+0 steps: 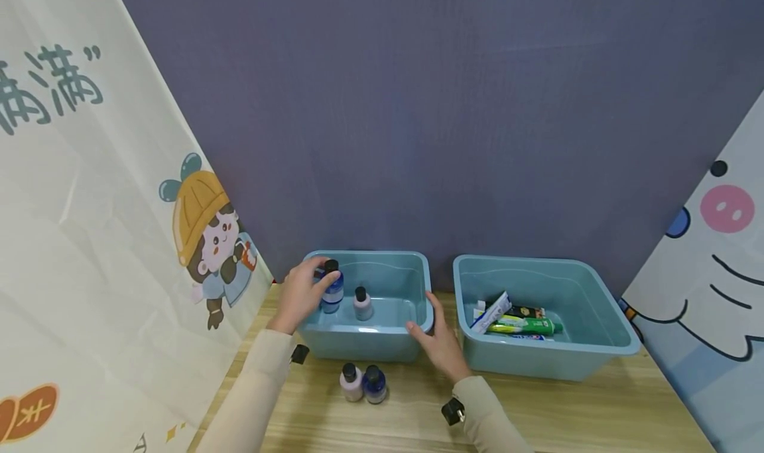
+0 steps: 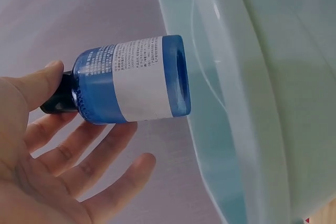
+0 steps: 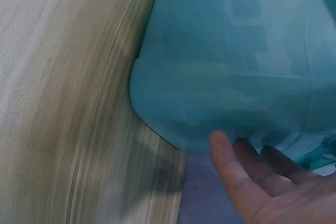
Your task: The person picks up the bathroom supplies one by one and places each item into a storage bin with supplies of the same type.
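My left hand (image 1: pixel 298 295) pinches the black cap of a blue bottle (image 1: pixel 332 297) between thumb and fingers. The left wrist view shows this blue bottle (image 2: pixel 131 80) with a white printed label, beside the rim of a light blue bin (image 2: pixel 231 77). In the head view it is inside the left bin (image 1: pixel 364 341), left of a pale pink bottle (image 1: pixel 362 305) with a black cap. At that bin's front right corner, my right hand (image 1: pixel 443 347) touches the outside, thumb and fingers spread. Its extended fingers (image 3: pixel 231 169) also show against the bin wall (image 3: pixel 220 77).
Another pale pink bottle (image 1: pixel 351 385) and blue bottle (image 1: pixel 375 385) stand side by side on the wooden table (image 1: pixel 322 426), before the left bin. A second bin (image 1: pixel 531 363), to the right, holds several tubes, including a green one (image 1: pixel 531 325). A dark backdrop (image 1: pixel 418 121) rises behind.
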The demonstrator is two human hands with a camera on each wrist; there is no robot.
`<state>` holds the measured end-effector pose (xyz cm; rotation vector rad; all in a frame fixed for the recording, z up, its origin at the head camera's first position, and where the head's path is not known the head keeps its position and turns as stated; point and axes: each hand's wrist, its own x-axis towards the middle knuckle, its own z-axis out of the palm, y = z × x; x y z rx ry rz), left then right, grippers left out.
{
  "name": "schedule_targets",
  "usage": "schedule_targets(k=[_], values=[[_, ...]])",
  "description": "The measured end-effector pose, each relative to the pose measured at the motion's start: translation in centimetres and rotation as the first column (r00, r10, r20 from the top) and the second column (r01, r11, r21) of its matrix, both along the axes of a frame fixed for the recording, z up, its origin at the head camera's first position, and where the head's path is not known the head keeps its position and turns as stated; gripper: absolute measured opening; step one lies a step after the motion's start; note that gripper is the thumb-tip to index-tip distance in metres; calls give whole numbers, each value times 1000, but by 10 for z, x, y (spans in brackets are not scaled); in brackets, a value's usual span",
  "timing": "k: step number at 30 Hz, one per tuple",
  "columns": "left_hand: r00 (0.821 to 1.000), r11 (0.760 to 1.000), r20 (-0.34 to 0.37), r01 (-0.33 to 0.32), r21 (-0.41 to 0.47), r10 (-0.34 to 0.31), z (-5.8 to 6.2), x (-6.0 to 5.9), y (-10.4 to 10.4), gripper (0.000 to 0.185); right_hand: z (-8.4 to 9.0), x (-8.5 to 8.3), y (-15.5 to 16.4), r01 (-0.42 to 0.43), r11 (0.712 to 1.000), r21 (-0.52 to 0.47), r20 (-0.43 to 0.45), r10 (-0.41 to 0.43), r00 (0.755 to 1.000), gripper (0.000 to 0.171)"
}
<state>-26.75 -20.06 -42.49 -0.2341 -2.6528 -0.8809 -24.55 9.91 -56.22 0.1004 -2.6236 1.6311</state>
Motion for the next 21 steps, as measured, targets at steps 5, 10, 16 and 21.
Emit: schedule_targets(k=[5, 10, 16, 21], values=[[1000, 999, 12, -1, -47, 1, -1, -7, 1, 42, 0, 1, 0, -9, 1000, -21, -9, 9, 1000, 86], [999, 998, 40, -17, -61, 20, 0, -15, 1, 43, 2, 2, 0, -18, 998, -59, -13, 17, 1000, 85], [996, 997, 80, -21, -69, 27, 2, -26, 0, 43, 0, 2, 0, -16, 997, -70, -3, 16, 1000, 85], [993, 995, 113, -27, -100, 38, 3, -33, -3, 45, -1, 1, -1, -11, 997, -76, 0, 11, 1000, 84]])
